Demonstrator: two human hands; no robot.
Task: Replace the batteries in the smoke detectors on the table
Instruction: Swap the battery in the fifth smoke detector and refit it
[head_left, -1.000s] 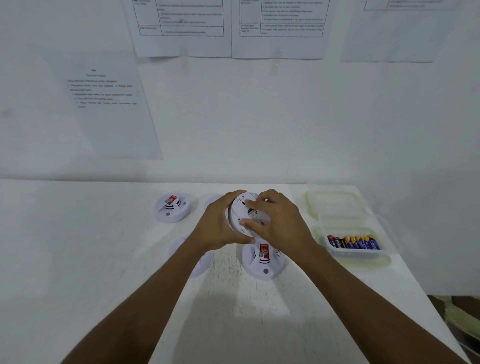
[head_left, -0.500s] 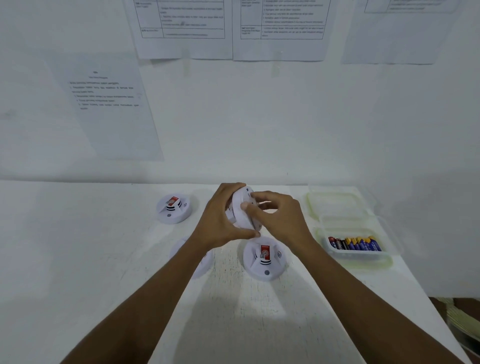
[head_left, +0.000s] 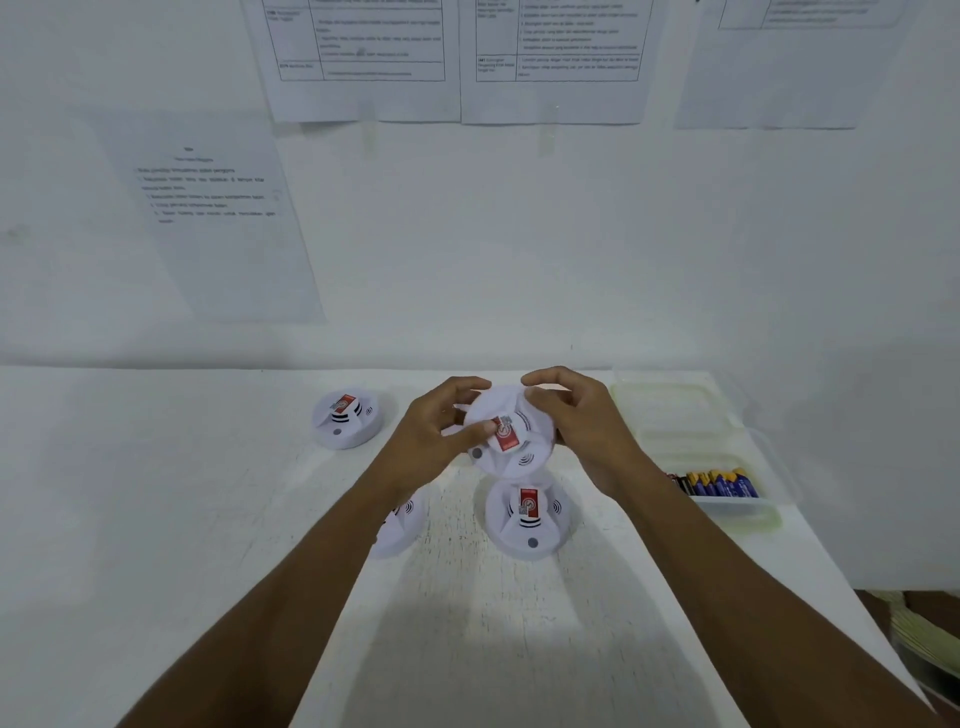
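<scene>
I hold a round white smoke detector (head_left: 511, 436) with a red label above the table, its front side turned towards me. My left hand (head_left: 434, 436) grips its left edge, thumb on the face by the label. My right hand (head_left: 576, 421) grips its right and top edge. Three more white detectors lie on the table: one directly below the held one (head_left: 527, 519), one at the back left (head_left: 345, 418), one partly hidden under my left forearm (head_left: 402, 525). Several blue and yellow batteries (head_left: 719, 483) lie in a clear plastic box (head_left: 748, 512) at the right.
The box's open lid (head_left: 670, 405) lies flat behind it near the wall. The white table (head_left: 156, 493) ends at the right just past the box. Printed sheets (head_left: 363, 57) hang on the wall behind.
The detector has been flipped in my hands: first its back faced me, then it stood on edge, now its labelled front faces me. Both hands shifted their grip around its rim.
</scene>
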